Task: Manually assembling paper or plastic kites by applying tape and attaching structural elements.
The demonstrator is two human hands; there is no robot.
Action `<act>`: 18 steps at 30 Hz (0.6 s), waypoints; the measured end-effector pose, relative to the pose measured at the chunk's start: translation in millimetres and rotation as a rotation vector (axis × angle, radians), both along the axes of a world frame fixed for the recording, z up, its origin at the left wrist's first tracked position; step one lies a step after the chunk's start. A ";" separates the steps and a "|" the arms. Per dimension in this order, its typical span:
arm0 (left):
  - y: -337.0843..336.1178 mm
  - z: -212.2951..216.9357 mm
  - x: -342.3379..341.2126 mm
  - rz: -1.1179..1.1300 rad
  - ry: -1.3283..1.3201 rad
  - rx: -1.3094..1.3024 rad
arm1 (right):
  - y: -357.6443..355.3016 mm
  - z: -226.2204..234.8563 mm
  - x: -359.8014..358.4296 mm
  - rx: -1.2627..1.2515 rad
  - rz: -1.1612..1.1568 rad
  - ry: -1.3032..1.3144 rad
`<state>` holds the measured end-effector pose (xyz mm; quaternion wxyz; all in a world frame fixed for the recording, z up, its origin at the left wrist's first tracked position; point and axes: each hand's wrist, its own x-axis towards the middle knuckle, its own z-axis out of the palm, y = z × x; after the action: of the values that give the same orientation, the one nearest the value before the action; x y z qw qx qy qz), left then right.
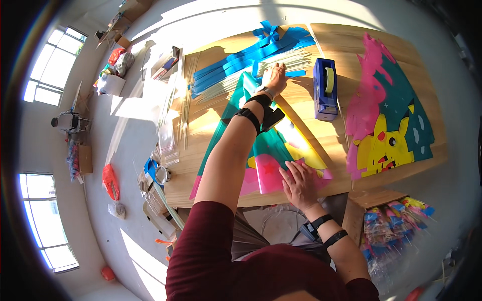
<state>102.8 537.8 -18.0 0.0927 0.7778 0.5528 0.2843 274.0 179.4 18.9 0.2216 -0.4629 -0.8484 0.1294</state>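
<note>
A folded kite sheet (268,168) in green, pink and yellow lies on the wooden table before me. My right hand (299,183) rests on its near edge, fingers spread on the pink and yellow part. Past the sheet's far tip, my left hand (274,79) is down among thin pale sticks (296,61) and blue strips (236,62). Its fingers are bent together in a pinch; what they hold, if anything, is hidden. A short blue piece (297,73) lies against that hand.
A blue tape dispenser (326,90) stands right of the sheet. Farther right, another kite sheet with a yellow cartoon figure (389,143) lies flat. A tape roll (162,174) is at the table's left edge. Bundled kites (384,226) lie low at the right, near a cardboard box (376,198).
</note>
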 end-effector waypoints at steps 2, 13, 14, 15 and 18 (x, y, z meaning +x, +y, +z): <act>13.4 -8.4 12.8 -0.023 -0.068 -0.085 | -0.4 -3.2 4.2 -0.011 -0.013 -0.008; 43.8 -30.3 8.3 0.003 -0.039 -0.135 | 1.2 -3.0 6.7 -0.023 0.003 0.033; 44.0 -25.8 5.9 -0.017 -0.045 -0.026 | 1.3 -2.2 6.2 -0.019 0.009 0.041; 42.9 -20.8 10.8 -0.028 -0.049 -0.026 | 0.3 -3.9 8.8 -0.017 -0.002 0.037; 26.5 -15.9 43.2 0.067 0.109 -0.048 | -3.1 -10.8 23.1 -0.013 -0.046 -0.008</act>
<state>146.0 564.3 -34.0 0.0716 0.7707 0.5895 0.2313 297.1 176.3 8.1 0.2179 -0.4845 -0.8375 0.1279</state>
